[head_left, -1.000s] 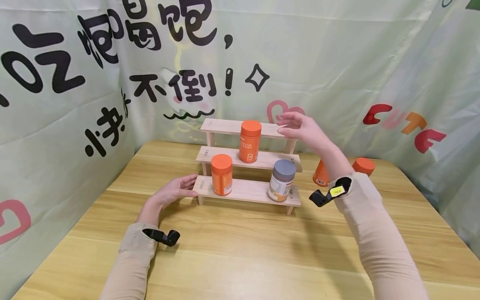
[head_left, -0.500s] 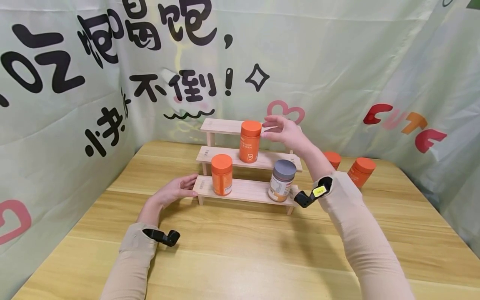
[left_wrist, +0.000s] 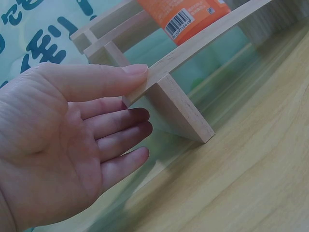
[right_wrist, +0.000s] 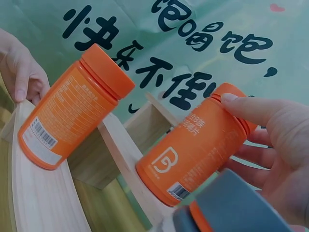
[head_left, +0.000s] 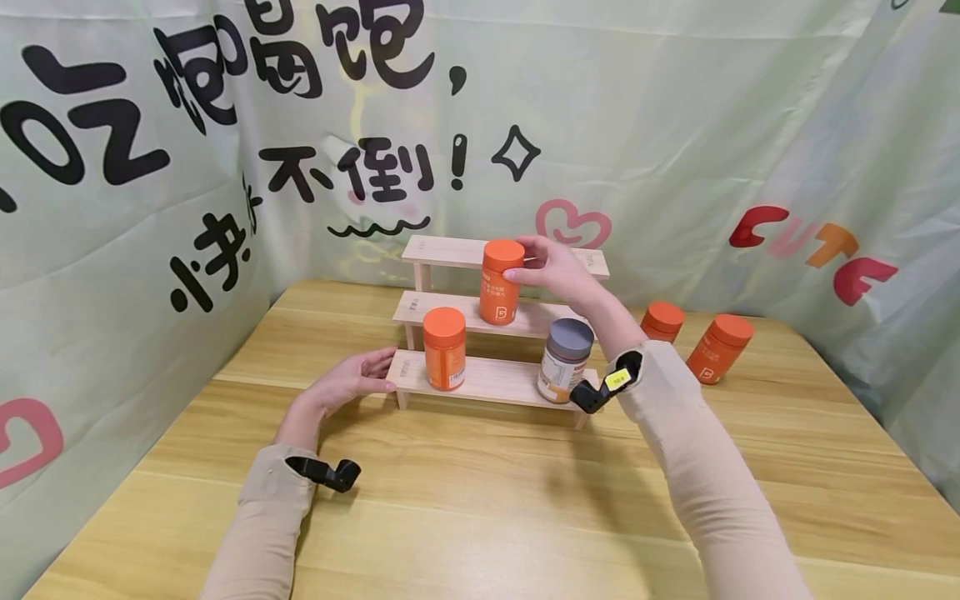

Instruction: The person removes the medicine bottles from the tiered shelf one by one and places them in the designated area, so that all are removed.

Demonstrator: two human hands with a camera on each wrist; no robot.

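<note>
A three-tier wooden display stand (head_left: 498, 379) rests on the table. My left hand (head_left: 348, 383) pinches the left end of its lowest board; in the left wrist view the thumb (left_wrist: 108, 79) lies on top, with a finger under the edge. My right hand (head_left: 558, 271) holds an orange bottle (head_left: 497, 298) upright on the middle tier. The right wrist view shows the thumb against its lid and fingers behind it. On the lowest tier stand another orange bottle (head_left: 445, 358) at the left and a grey-lidded bottle (head_left: 562, 362) at the right.
Two more orange bottles, one (head_left: 662, 321) partly behind the right forearm and the other (head_left: 720, 350) farther right, stand on the wooden table (head_left: 465, 508) beside the stand. A printed cloth (head_left: 660, 125) hangs behind and at the sides.
My right hand has moved left and slightly down from the right of the top tier onto the orange bottle on the middle tier. The left hand has stayed put.
</note>
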